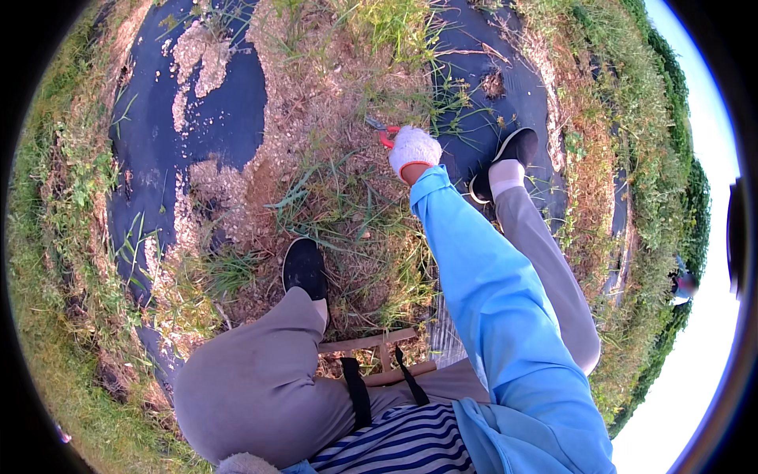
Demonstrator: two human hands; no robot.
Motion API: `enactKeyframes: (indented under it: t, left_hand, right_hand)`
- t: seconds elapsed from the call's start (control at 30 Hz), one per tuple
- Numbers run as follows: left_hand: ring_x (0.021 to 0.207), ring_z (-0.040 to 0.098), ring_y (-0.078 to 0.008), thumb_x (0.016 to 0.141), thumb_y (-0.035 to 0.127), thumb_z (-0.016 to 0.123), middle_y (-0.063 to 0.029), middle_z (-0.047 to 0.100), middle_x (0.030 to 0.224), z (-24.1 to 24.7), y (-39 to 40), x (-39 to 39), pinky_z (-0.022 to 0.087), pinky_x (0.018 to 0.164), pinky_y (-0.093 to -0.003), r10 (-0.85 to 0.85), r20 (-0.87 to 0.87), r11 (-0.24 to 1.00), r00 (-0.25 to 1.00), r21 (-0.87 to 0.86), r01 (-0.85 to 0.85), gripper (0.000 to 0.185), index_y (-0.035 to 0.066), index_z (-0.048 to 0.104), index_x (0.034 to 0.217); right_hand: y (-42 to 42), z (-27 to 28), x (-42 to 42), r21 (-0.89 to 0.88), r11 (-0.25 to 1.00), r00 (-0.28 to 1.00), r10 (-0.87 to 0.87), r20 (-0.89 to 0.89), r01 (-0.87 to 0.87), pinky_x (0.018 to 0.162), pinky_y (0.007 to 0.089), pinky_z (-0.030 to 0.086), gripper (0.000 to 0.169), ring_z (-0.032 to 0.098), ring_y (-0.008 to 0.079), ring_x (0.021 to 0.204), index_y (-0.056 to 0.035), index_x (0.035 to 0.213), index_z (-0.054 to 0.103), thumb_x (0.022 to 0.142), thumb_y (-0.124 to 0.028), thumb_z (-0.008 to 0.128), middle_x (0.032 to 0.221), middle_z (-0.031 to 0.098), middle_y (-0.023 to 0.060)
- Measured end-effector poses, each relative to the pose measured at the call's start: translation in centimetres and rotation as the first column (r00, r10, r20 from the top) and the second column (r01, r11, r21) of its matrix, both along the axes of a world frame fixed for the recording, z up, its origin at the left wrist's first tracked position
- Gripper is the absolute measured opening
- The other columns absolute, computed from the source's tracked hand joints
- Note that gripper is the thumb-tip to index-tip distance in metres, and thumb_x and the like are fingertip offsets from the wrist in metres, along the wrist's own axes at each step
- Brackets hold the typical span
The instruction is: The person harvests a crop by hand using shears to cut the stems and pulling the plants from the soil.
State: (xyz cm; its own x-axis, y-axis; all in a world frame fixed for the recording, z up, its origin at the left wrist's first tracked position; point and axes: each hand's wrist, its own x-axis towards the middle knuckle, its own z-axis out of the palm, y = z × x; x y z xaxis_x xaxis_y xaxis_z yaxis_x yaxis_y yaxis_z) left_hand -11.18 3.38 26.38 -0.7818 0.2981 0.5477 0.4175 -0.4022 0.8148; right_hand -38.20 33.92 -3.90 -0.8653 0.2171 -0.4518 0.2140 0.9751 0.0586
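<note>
My right hand [416, 148], in a white knit glove with an orange cuff, reaches forward over the path. Its fingers are closed around the red handle of a pair of small garden snips [388, 135]. The grey blades point up and left over low weeds and soil. Only the back of a pale glove on my left hand [246, 463] shows at the bottom edge, beside my bent knee; its fingers are hidden. Cut or uprooted grass [337, 201] lies between my shoes. Taller green weeds [394, 29] grow ahead of the snips.
Black plastic mulch film [231, 127] runs along the left, with gravelly soil on it. Another film strip [527, 83] lies at the right, under my black shoe [518, 148]. A low wooden stool [391, 374] shows between my legs. Far right, another person [684, 287] stands out in the field.
</note>
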Motion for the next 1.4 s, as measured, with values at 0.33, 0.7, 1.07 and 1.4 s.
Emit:
enactKeyframes:
  t: [0.33, 0.7, 1.07, 1.4]
  left_hand:
    - [0.082, 0.068, -0.0292, 0.077, 0.01, 0.067, -0.0147, 0.064, 0.096, 0.0, -0.2, -0.2, 0.052, 0.063, -0.0369, 0.015, -0.023, 1.0, 1.0, -0.002, -0.015, 0.008, 0.009, 0.071, 0.084]
    - [0.082, 0.067, -0.0292, 0.077, 0.009, 0.068, -0.0147, 0.065, 0.097, -0.1, -0.1, -0.7, 0.051, 0.063, -0.0373, 0.009, -0.041, 1.0, 0.999, -0.013, -0.009, 0.008, 0.009, 0.071, 0.084]
    - [0.083, 0.067, -0.0289, 0.072, 0.003, 0.072, -0.0139, 0.065, 0.098, 0.4, -0.2, -0.4, 0.05, 0.064, -0.0384, 0.036, 0.002, 0.998, 0.999, -0.044, -0.035, 0.015, 0.01, 0.07, 0.085]
    - [0.086, 0.067, -0.0294, 0.07, 0.006, 0.074, -0.0117, 0.068, 0.101, 1.3, -1.0, 0.7, 0.05, 0.068, -0.042, 0.029, 0.09, 0.992, 0.996, -0.127, -0.017, 0.02, 0.014, 0.072, 0.088]
  right_hand:
    - [1.2, -1.3, 3.0, -0.14, 0.981, 0.99, -0.138, -0.017, 0.135, 0.079, 0.0457, 0.055, 0.035, 0.068, 0.0349, 0.093, -0.0079, 0.108, 0.066, 0.083, -0.032, 0.064, 0.101, 0.071, 0.0169]
    - [0.1, -0.5, 2.4, -0.066, 0.994, 0.996, -0.087, -0.004, 0.086, 0.081, 0.0452, 0.054, 0.034, 0.068, 0.0324, 0.098, -0.0082, 0.108, 0.067, 0.082, -0.031, 0.067, 0.106, 0.07, 0.0152]
    - [-1.0, -1.9, 5.0, -0.222, 0.963, 0.986, -0.164, -0.04, 0.151, 0.079, 0.0464, 0.053, 0.038, 0.068, 0.0369, 0.091, -0.0054, 0.104, 0.067, 0.081, -0.036, 0.065, 0.095, 0.07, 0.0192]
    - [-1.4, -1.5, 7.1, -0.385, 0.892, 0.97, -0.235, 0.057, 0.239, 0.081, 0.0454, 0.052, 0.046, 0.066, 0.0392, 0.094, -0.001, 0.105, 0.067, 0.076, -0.038, 0.065, 0.096, 0.068, 0.0248]
